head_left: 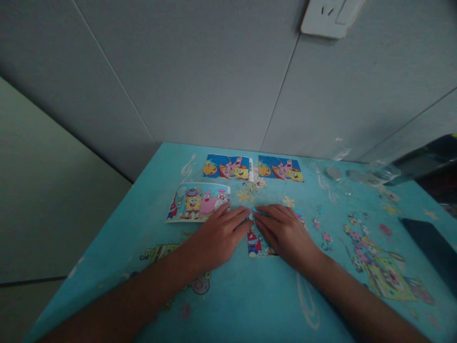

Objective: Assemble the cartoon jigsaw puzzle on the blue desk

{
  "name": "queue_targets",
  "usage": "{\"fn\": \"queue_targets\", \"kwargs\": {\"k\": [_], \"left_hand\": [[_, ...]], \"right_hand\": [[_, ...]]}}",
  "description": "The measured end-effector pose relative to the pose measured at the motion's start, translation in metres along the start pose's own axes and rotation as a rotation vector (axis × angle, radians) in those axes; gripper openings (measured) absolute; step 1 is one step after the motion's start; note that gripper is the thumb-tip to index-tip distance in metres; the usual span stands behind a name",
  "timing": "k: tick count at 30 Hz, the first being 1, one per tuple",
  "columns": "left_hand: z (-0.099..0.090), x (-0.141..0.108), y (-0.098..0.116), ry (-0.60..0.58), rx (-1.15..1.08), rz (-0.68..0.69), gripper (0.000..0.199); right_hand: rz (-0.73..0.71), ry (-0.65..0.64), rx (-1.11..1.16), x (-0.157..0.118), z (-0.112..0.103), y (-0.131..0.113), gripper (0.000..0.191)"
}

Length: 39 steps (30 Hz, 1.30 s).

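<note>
A partly assembled cartoon puzzle (255,244) lies flat in front of me, partly covered by my right hand (282,228). That hand rests on it palm down, fingers stretched toward the left. My left hand (223,234) reaches in from the other side, its fingertips at the puzzle's upper left edge and its fingers extended. Whether a small piece is under the fingertips cannot be made out. Just behind my left hand, a printed picture card (194,205) shows several cartoon figures. Loose puzzle pieces (326,238) lie to the right of my right hand.
Two blue cartoon pictures (228,166) (281,168) lie near the wall. More loose pieces (360,247) are spread at the right, beside a dark flat object (430,247). Clear plastic containers (382,174) stand at the back right. A wall socket (330,16) is above.
</note>
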<state>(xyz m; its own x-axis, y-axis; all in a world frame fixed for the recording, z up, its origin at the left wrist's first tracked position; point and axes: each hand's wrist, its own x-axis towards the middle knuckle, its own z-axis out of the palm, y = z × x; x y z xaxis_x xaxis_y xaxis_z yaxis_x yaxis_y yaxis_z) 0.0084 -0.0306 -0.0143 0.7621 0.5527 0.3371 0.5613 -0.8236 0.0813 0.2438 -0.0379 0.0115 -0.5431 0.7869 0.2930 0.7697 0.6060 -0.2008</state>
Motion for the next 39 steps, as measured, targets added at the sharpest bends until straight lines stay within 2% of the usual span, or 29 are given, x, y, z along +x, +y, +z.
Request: {"fn": "queue_targets", "kwargs": {"k": [7, 16, 24, 39], "left_hand": [[-0.002, 0.000, 0.001, 0.016, 0.004, 0.009, 0.036], [-0.008, 0.003, 0.002, 0.005, -0.024, -0.006, 0.036], [-0.007, 0.003, 0.002, 0.013, -0.036, -0.009, 0.035], [-0.006, 0.002, 0.002, 0.021, -0.029, -0.003, 0.038]], "right_hand": [[0.061, 0.054, 0.077, 0.002, 0.005, 0.000, 0.025], [0.092, 0.038, 0.097, 0.001, 0.008, 0.001, 0.023], [0.025, 0.067, 0.078, 0.000, 0.000, 0.000, 0.020], [0.005, -0.007, 0.011, -0.005, -0.005, -0.007, 0.022]]}}
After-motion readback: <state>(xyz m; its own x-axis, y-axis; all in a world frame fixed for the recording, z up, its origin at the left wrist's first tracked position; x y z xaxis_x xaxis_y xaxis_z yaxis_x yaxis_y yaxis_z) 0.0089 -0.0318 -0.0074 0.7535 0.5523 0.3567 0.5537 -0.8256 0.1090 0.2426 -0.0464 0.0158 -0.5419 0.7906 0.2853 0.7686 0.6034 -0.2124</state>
